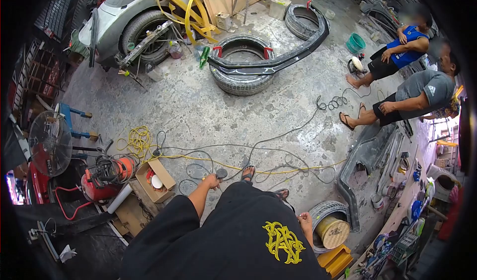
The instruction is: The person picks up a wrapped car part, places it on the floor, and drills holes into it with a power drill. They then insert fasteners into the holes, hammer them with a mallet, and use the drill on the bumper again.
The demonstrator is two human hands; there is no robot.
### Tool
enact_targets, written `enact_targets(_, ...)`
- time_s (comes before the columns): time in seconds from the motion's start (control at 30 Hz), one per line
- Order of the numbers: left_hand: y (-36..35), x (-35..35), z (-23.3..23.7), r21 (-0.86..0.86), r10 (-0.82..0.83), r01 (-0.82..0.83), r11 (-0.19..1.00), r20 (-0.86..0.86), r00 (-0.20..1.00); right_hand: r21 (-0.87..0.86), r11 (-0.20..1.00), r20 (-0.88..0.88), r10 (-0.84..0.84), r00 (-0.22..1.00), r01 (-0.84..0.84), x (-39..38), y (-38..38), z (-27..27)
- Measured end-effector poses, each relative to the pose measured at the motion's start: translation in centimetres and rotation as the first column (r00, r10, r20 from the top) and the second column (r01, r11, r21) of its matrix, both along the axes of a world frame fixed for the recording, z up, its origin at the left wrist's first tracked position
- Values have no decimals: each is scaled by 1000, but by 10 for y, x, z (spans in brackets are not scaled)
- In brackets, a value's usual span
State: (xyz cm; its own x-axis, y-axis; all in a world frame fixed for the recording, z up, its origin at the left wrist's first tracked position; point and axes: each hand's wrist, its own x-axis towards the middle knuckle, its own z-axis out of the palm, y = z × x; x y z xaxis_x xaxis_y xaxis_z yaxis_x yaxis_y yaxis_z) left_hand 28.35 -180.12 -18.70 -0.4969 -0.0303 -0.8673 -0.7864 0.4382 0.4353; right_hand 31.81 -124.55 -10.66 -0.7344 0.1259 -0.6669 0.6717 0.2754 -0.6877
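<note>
My left hand (212,181) is closed around a small dark round tool (221,173), held low over the floor near black hoses and the yellow cord (268,172). My right hand (305,221) hangs beside my dark shirt, next to a tire (328,208) with a round wooden-topped object (332,232) in it. The fingers of this hand are curled, and what they hold, if anything, is too small to make out. Both my feet in sandals (248,173) show on the concrete floor.
Ahead, a black bumper (278,66) rests across two tires (243,83). Two people (405,46) stand at the right. A red compressor (102,180), a fan (49,143) and an open cardboard box (166,173) are at the left. Hoses and cords cross the floor.
</note>
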Motion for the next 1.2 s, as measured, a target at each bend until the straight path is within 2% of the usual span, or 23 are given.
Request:
enact_targets(0.07,5,-8,22,13,75,-77,997,106,992,35,999,-8,4,1000,-4,-1,-1,7)
enact_targets(0.2,5,-10,-16,10,-16,15,1000,121,993,92,992,-46,-88,995,92,-1,-1,28)
enact_targets(0.27,7,-17,-24,-117,-261,281,953,159,952,120,985,-130,-111,985,127,15,15,20)
enact_targets(0.33,13,-31,-27,-246,-484,501,830,131,866,76,967,-195,-223,955,242,34,25,14)
enact_targets(0.4,33,-57,-8,-149,-586,602,784,141,798,49,922,-152,-373,915,384,54,31,27)
enact_targets(0.43,28,-60,-51,-175,-559,584,793,176,811,64,904,-138,-411,901,422,66,34,35)
enact_targets(0.47,50,-74,-17,-114,-527,536,837,100,844,76,882,-122,-454,882,465,81,37,39)
enact_targets(0.5,83,-93,27,-170,-623,623,763,60,780,82,869,-152,-472,868,487,96,44,38)
enact_targets(0.53,109,-100,37,-141,-642,644,752,72,764,84,871,-180,-464,867,483,123,49,27)
enact_targets(0.57,126,-106,44,-117,-637,644,756,92,765,78,815,-185,-554,812,574,152,47,17)
enact_targets(0.67,206,-131,68,-166,-793,811,561,172,584,122,676,-227,-694,683,727,206,53,-11)
enact_targets(0.7,225,-140,59,-182,-812,826,533,163,560,107,650,-239,-717,654,752,226,56,-26)
enact_targets(0.77,249,-172,22,17,-944,968,250,-220,247,151,596,-297,-734,611,789,254,59,-51)
enact_targets(0.8,288,-173,30,10,-910,910,414,-17,414,143,584,-300,-744,597,799,272,61,-65)
enact_targets(0.83,317,-176,23,-44,-859,863,504,79,506,92,562,-227,-792,567,822,290,64,-75)
enact_targets(0.9,380,-182,13,-23,-908,910,414,58,415,36,534,-144,-833,533,845,314,95,-79)
enact_targets(0.97,444,-190,-6,-160,-967,953,255,-37,253,71,519,60,-855,516,852,332,114,-66)
enact_targets(1.0,480,-182,19,-79,-948,952,296,-150,282,72,511,18,-859,511,857,339,128,-50)
enact_targets(1.03,538,-165,73,11,-908,944,330,-269,320,66,511,30,-859,511,857,349,144,-53)
enact_targets(1.1,621,-143,140,128,-846,915,383,-350,403,55,439,-17,-898,441,897,372,184,-80)
enact_targets(1.13,647,-141,143,98,-867,927,362,-331,373,21,366,-74,-928,366,931,383,203,-101)
enact_targets(1.17,667,-138,145,69,-885,937,343,-311,347,24,375,-70,-924,375,927,384,224,-93)
enact_targets(1.2,685,-132,150,19,-867,939,344,-376,325,49,376,-41,-925,378,925,378,253,-77)
